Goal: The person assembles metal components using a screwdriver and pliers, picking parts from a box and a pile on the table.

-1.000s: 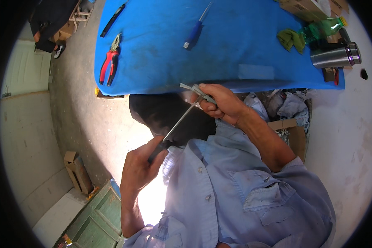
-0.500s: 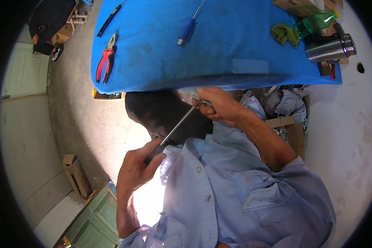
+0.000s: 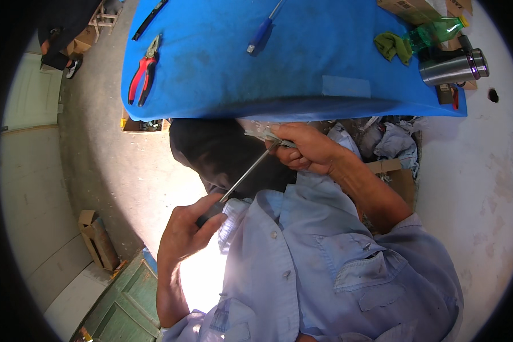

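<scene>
My left hand is closed round the dark handle of a screwdriver, low in front of my shirt. Its thin metal shaft slants up to the right, and the tip reaches my right hand. Pinched in those right fingers, just below the table edge, is a small pale grey-green piece with a partly see-through look; its exact kind cannot be made out. The shaft's tip meets this piece by the fingers, which hide the contact. My dark-trousered leg lies beneath.
On the blue-covered table lie red-handled pliers, a blue-handled screwdriver and a black pen-like tool. A steel flask, green bottle and green cloth stand right. Another person is far left.
The view has shifted slightly, so the table sits a little higher. A bit more of the pale piece shows above my right fingers. Both hands keep their grips.
</scene>
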{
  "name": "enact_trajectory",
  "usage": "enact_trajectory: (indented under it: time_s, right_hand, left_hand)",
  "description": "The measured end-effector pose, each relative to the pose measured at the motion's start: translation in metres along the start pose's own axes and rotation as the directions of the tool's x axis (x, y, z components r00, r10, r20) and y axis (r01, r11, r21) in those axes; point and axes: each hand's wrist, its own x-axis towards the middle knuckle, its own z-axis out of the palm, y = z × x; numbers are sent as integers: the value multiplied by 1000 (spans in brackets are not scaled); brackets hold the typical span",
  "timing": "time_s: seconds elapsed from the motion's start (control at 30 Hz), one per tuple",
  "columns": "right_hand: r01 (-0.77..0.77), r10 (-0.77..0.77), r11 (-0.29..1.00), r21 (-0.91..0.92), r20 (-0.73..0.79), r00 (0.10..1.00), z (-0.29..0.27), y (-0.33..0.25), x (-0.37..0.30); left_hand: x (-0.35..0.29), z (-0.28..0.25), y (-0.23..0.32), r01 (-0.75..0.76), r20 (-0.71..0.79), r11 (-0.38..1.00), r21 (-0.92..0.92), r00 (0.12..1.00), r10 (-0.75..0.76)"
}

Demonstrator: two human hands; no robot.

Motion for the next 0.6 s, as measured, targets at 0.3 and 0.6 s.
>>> enact_trajectory:
  time_s: [0.3,0.6]
  right_hand:
    - [-56,31,983,176,139,990,6,2,-1]
    - [6,-2,995,103,-36,999,22,5,1]
  left_hand:
    - [-2,8,-37,-25,-13,971,-240,1000,23]
    - [-7,17,-26,-21,-121,984,-176,993,0]
